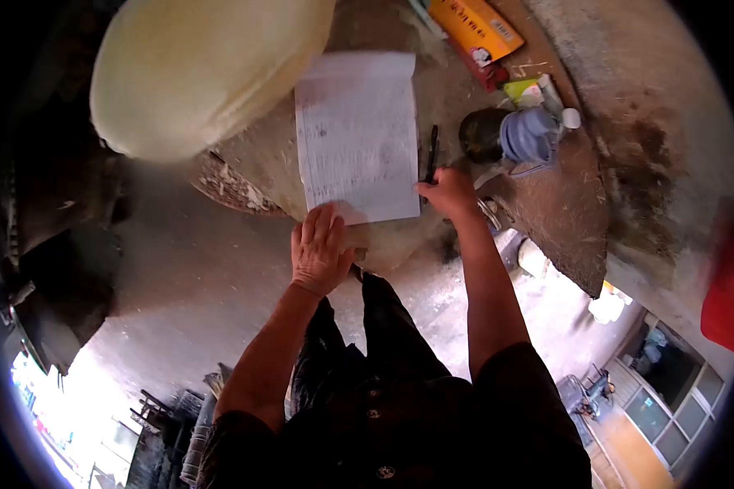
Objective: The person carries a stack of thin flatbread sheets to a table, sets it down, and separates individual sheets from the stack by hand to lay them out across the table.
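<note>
A sheet of paper [359, 134] covered with lines of writing lies on the worn table [265, 163]. My left hand [320, 248] rests palm down at its lower left corner, fingers extended. Just right of the paper's lower right edge is my right hand [448, 194], its fingers bent together around the lower end of a black pen [433, 151]. The pen points up, away from me, beside the paper.
A large pale rounded object [204, 69] stands at upper left. To the right are a dark jar [481, 135] with bluish cloth [530, 137], a green packet [523, 91] and an orange package [477, 28]. The table's edge [583, 277] juts out at right.
</note>
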`<state>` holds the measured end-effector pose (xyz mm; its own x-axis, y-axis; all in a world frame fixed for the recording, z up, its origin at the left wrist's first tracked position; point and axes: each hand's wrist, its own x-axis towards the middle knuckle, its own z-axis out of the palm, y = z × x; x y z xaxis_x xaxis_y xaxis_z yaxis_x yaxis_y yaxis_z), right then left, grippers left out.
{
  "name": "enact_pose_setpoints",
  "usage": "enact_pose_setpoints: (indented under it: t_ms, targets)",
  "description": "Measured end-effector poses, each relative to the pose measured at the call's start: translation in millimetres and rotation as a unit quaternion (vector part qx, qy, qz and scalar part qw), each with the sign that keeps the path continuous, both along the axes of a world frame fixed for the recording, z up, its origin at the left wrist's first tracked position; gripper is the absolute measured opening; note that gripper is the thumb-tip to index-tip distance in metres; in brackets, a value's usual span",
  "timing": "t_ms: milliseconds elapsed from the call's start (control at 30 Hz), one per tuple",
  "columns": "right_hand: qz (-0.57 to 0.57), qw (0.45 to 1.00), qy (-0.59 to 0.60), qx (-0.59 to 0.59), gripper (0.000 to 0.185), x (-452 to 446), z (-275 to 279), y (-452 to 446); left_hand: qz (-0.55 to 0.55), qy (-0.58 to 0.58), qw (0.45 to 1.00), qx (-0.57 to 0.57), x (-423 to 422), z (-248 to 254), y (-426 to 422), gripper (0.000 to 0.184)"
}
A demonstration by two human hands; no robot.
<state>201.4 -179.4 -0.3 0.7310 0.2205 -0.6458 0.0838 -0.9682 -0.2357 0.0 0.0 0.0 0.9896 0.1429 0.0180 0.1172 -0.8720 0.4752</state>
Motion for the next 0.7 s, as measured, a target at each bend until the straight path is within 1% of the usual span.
enact_pose_setpoints:
  t_ms: [67, 100, 167, 200, 300, 333, 367, 400, 433, 467, 500, 533, 567, 633, 667, 700]
  targets:
    - [-0.016, 0.999, -0.003, 0.052, 0.037, -0.4, -38.6, 5.0, 0.028, 0.039, 0.998, -0.034, -13.7, -11.5, 8.9, 0.048]
    - [0.000, 0.996, -0.031, 0.082, 0.035, -0.8, -4.3, -6.5, 0.044, 0.060, 0.997, -0.022, -21.8, 43.9, -0.6, 0.048]
    - [0.035, 0.987, -0.111, 0.109, 0.032, -4.1, -13.5, -12.6, 0.076, 0.081, 0.993, -0.032, -46.1, 44.4, -0.8, 0.048]
    - [0.033, 0.981, -0.143, 0.124, 0.034, -6.1, -14.7, -16.7, 0.088, 0.085, 0.992, -0.039, -60.5, 43.9, -1.6, 0.045]
    - [-0.001, 0.977, -0.125, 0.175, 0.034, -8.6, -3.5, -17.3, 0.126, 0.096, 0.986, -0.051, -99.1, 52.8, 17.5, 0.041]
    - [0.002, 0.974, -0.161, 0.158, 0.033, -10.3, -5.5, -19.1, 0.137, 0.100, 0.984, -0.062, -110.0, 53.9, 24.1, 0.040]
    - [0.004, 0.971, -0.198, 0.136, 0.032, -11.2, -5.4, -20.8, 0.197, 0.126, 0.965, -0.118, -121.3, 48.4, 33.5, 0.040]
    - [-0.030, 0.970, -0.165, 0.173, 0.032, -10.0, 0.9, -18.9, 0.255, 0.148, 0.939, -0.176, -131.3, 39.5, 48.6, 0.040]
    - [-0.064, 0.967, -0.132, 0.208, 0.031, -8.4, 10.9, -17.6, 0.308, 0.168, 0.906, -0.236, -129.6, 42.5, 64.9, 0.041]
    - [-0.099, 0.961, -0.096, 0.239, 0.031, -9.1, 22.4, -14.6, 0.402, 0.185, 0.832, -0.335, -127.7, 47.2, 85.0, 0.040]
    - [-0.164, 0.945, -0.035, 0.280, 0.030, -10.1, 38.1, -6.5, 0.484, 0.197, 0.738, -0.427, -118.5, 57.6, 107.8, 0.040]
    - [-0.228, 0.920, 0.027, 0.319, 0.030, -10.9, 56.7, 5.4, 0.518, 0.143, 0.690, -0.484, -113.4, 59.0, 132.6, 0.043]
    - [-0.289, 0.885, 0.089, 0.355, 0.030, -10.7, 71.2, 18.2, 0.524, 0.136, 0.656, -0.526, -108.4, 55.7, 165.8, 0.046]
    - [-0.325, 0.834, 0.109, 0.432, 0.035, -9.1, 84.6, 46.1, 0.530, 0.120, 0.583, -0.604, -89.9, 48.3, 241.5, 0.054]
    - [-0.343, 0.806, 0.119, 0.468, 0.037, -7.2, 88.9, 63.6, 0.519, 0.104, 0.568, -0.630, -77.0, 48.6, 275.9, 0.058]
    - [-0.354, 0.791, 0.112, 0.486, 0.041, -3.2, 94.8, 83.9, 0.508, 0.090, 0.552, -0.656, -57.1, 51.8, 309.2, 0.062]
